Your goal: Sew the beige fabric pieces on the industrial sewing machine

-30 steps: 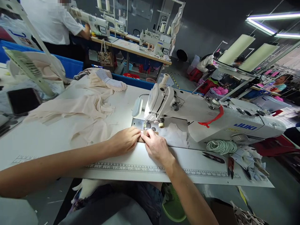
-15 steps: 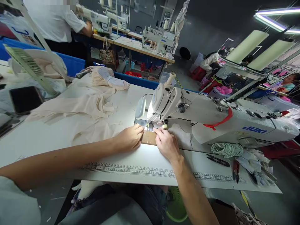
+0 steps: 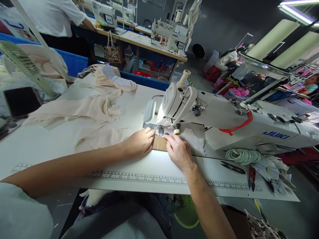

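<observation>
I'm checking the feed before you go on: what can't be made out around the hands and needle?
Head view:
- Needle tip: hidden behind the white sewing machine head.
- Small tan piece: edges covered by left hand and right hand.
- Printed ruler numbers: too small.
- Grip of either hand: fingertips obscured.

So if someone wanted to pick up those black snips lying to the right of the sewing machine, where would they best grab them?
Probably around the middle of the black snips, coming straight down from above. They lie flat on the table, long and slender, in a bare patch between the coil of pale cord and the printed ruler, so fingers could close across the narrow width from either long side. Which end is the blades is too small to tell.
</observation>
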Tool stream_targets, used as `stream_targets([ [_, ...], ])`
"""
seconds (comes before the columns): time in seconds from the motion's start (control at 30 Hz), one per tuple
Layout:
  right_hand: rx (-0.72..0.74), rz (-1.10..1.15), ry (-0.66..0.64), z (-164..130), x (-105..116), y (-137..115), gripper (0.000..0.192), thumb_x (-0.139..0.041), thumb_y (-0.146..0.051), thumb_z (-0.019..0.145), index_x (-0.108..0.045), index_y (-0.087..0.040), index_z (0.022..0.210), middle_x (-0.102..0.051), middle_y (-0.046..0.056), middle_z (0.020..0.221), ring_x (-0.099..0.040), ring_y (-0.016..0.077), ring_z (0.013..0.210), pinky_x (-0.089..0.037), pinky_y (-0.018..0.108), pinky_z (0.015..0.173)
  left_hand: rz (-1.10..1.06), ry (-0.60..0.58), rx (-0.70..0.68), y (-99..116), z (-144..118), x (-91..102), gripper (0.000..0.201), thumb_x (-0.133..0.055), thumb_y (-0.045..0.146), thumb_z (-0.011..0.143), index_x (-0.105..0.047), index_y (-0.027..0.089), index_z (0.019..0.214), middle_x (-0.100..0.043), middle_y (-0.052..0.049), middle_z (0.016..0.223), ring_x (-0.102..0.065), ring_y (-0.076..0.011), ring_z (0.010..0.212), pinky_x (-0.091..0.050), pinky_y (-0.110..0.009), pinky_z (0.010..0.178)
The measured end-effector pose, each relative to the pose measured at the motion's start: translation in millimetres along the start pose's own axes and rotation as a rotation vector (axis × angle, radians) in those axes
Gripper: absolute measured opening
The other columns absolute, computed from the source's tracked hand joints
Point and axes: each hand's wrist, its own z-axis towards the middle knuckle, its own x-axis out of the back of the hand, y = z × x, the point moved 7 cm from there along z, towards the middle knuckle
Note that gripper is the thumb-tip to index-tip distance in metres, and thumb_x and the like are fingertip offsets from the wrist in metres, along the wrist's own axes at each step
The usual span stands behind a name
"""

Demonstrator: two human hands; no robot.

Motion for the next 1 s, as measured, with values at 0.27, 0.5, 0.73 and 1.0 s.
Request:
stream_targets([
  [0.27, -0.253, 0.254, 0.058, 19.5, 0.7, 23.6, 0.034, -0.043, -0.036, 0.102, -0.072, -0.021, 0.097, -0.076, 0.008, 0.091, -0.069, 0.0212, 0.081, -0.046, 0.028, 0.068, 0.047, -0.016, -0.006, 1.7, 2.6, 3.7, 0.032, -0.042, 0.017, 0.093, -0.072, 0.005, 0.100, -0.067, -0.021, 0.112, -0.059, -0.0285, 0.093, -0.055, -0.041, 0.078],
  [0.5, -0.346, 0.267, 0.096, 22.6, 10.0, 30.7, 0.046, -0.040, -0.048, 0.102, -0.061, -0.024, 0.068, -0.067, 0.003, 0.062, -0.062, 0.0178, 0.063, -0.039, 0.026, 0.062, 0.068, 0.013, -0.020, -1.0, 2.6, 1.3, 0.027, -0.047, 0.019, 0.094, -0.071, 0.007, 0.099, -0.068, -0.018, 0.105, -0.058, -0.0268, 0.091, -0.053, -0.038, 0.078],
  [0.73, -0.333, 0.291, 0.053, 17.4, -4.9, 29.0, 0.052, -0.032, -0.049, 0.104, -0.062, -0.023, 0.071, -0.067, 0.004, 0.063, -0.061, 0.0159, 0.061, -0.040, 0.024, 0.063, 0.118, 0.011, -0.020, -4.0, 7.6, 3.6, 0.030, -0.046, 0.020, 0.095, -0.072, 0.006, 0.094, -0.068, -0.018, 0.102, -0.058, -0.0271, 0.091, -0.053, -0.037, 0.079],
  [1.0, -0.356, 0.191, 0.118, 19.8, -5.4, 32.4, 0.055, -0.038, -0.056, 0.102, -0.072, -0.022, 0.075, -0.070, 0.007, 0.065, -0.060, 0.0166, 0.060, -0.034, 0.026, 0.058, 0.080, -0.026, 0.014, -4.1, 9.7, -0.2, 0.033, -0.042, 0.019, 0.096, -0.072, 0.005, 0.099, -0.068, -0.020, 0.107, -0.059, -0.0290, 0.094, -0.054, -0.041, 0.081],
])
